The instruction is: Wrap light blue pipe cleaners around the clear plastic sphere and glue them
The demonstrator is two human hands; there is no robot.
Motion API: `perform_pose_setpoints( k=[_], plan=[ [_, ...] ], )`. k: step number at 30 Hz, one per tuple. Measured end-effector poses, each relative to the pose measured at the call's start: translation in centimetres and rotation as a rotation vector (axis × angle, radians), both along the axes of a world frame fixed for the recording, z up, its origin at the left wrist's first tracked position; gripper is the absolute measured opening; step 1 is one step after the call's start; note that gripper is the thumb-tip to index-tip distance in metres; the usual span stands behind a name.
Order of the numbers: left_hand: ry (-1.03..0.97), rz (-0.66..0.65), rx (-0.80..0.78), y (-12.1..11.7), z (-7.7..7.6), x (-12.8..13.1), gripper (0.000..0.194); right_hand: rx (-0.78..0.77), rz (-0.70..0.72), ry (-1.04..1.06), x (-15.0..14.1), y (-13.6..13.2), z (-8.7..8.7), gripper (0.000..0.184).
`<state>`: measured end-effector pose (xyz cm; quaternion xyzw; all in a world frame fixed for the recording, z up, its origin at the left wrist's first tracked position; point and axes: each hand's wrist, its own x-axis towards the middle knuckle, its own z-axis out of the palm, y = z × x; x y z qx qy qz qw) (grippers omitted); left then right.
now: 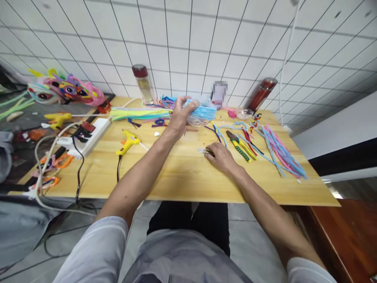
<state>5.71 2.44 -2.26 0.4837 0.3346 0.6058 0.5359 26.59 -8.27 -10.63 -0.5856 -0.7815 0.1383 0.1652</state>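
My left hand is raised over the back of the table, its thumb and fingers closed on a pack of light blue face masks with pale loops hanging below. Lower and to the right, my right hand rests on the wooden tabletop with its fingers curled. At its fingertips shows a small dark and whitish striped piece, too small to name. Green-handled pliers lie just right of that hand, beside a yellow-and-red-handled tool.
Two yellow glue guns lie to the left, near a white power strip with trailing cords. Bundles of pipe cleaners lie at the back and right. A clear bottle and a red bottle stand by the wall.
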Motion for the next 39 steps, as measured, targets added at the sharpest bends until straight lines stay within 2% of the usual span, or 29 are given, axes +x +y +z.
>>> perform_pose_setpoints(
  k=[6,9,12,14,17,21,24,28,33,39],
  plan=[
    [0.116,-0.024,-0.155,-2.6,-4.4,-3.4,0.06,-0.017,-0.028,-0.106,-1.4,1.3,0.2,0.018],
    [0.134,-0.02,-0.19,-3.0,-5.7,-3.7,0.054,-0.027,-0.081,-0.136,-0.7,1.7,0.9,0.015],
    [0.218,-0.109,-0.183,-3.1,-6.4,-3.6,0.051,-0.016,-0.141,-0.124,1.2,1.9,2.1,0.022],
    [0.305,-0.191,-0.153,-3.1,-6.5,-3.7,0.05,0.089,-0.137,-0.04,2.2,2.2,3.0,0.023],
    [0.394,-0.283,-0.112,-3.3,-6.3,-3.8,0.052,0.285,-0.021,0.116,2.4,2.4,3.6,0.024],
    [0.478,-0.382,-0.114,-3.7,-5.7,-4.0,0.053,0.435,0.139,0.213,1.3,2.1,2.9,0.021],
    [0.559,-0.401,-0.121,-3.9,-5.3,-4.3,0.051,0.462,0.226,0.224,1.1,1.5,1.9,0.022],
    [0.641,-0.44,-0.122,-4.1,-4.6,-4.6,0.048,0.448,0.271,0.199,1.2,0.7,1.4,0.026],
    [0.726,-0.464,-0.156,-4.7,-3.7,-4.7,0.044,0.441,0.302,0.115,1.0,0.2,1.9,0.028],
    [0.747,-0.445,-0.144,-5.0,-3.6,-4.8,0.043,0.483,0.32,0.112,0.8,0.0,2.5,0.026]
  ],
)
